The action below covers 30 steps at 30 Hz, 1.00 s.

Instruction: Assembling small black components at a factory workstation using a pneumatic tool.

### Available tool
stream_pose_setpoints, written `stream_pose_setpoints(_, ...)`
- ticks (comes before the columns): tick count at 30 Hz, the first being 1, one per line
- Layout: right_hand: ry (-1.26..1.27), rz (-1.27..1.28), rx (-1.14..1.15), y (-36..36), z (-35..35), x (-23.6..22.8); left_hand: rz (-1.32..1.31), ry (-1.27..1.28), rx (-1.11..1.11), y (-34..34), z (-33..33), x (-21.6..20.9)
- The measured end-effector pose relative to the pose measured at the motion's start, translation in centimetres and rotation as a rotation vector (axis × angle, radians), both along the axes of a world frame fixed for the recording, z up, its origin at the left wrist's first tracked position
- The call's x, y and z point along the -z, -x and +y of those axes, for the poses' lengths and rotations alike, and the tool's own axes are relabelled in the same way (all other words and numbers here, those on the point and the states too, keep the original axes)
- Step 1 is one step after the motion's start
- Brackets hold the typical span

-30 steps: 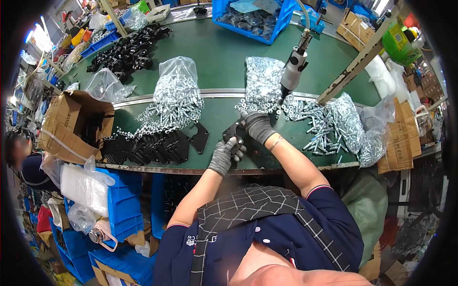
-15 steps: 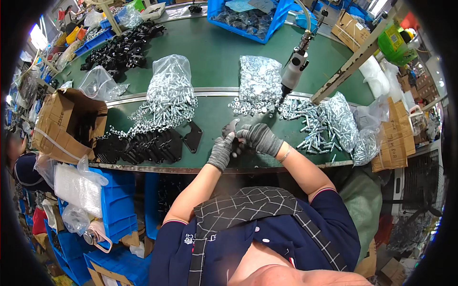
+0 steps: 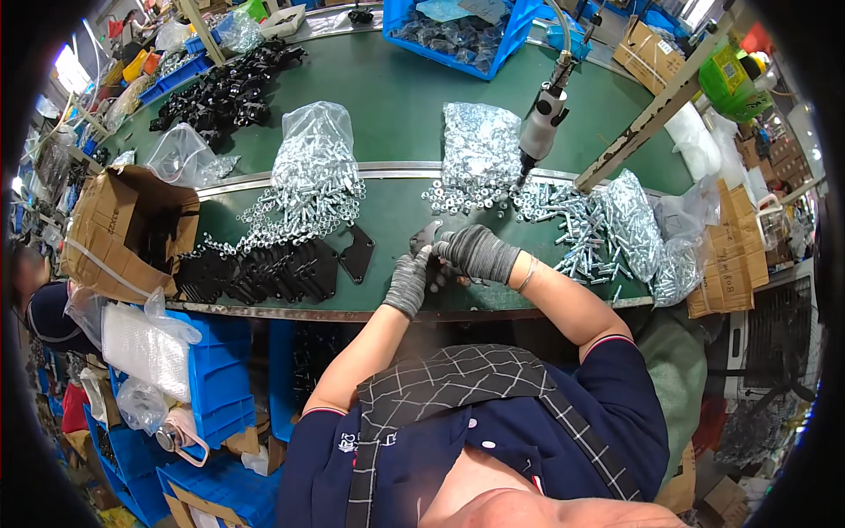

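My left hand (image 3: 407, 286), in a grey knit glove, is closed around the lower edge of a flat metal plate (image 3: 426, 234). From the right, my gloved right hand (image 3: 480, 253) is closed against the same plate, its fingertips meeting the left ones. Whether a small part sits between the right fingers is hidden. Left of my hands lies a loose black plate (image 3: 357, 255) with holes, beside a row of overlapping black plates (image 3: 273, 271). Beyond my hands are loose nuts (image 3: 458, 201), and to the right, loose bolts (image 3: 583, 242).
A powered screwdriver (image 3: 540, 128) hangs tip-down above the nuts. Bags of fasteners (image 3: 481, 145) lie along the metal rail. An open cardboard box (image 3: 119, 231) stands at left, a blue bin (image 3: 449, 55) at the back. A slanting post (image 3: 647, 132) crosses the right side.
My right hand has shifted slightly left and nearer the left hand, with its elbow swinging a little outward. My left hand stays nearly in place.
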State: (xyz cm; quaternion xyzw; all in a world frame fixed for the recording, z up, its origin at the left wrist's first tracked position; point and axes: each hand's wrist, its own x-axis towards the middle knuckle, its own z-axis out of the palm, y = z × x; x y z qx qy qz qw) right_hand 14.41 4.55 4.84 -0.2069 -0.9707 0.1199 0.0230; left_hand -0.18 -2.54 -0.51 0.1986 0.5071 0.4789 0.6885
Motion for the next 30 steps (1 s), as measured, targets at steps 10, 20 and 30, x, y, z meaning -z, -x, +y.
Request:
stream_pose_setpoints(10, 0.112, -0.144, 0.059, 1.3, -0.5, -1.5, 0.007, -0.01, -0.008, 0.4, 0.0, 0.3)
stream_pose_setpoints(20, 0.105, -0.045, 0.125, 1.2, -0.2, -1.1, -0.074, -0.028, -0.031, 0.4, 0.4, 0.3)
stream_pose_setpoints(30, -0.113, -0.165, -0.145, 1.4, 0.4, -2.1, -0.004, -0.015, -0.045, 0.2, 0.4, -0.2)
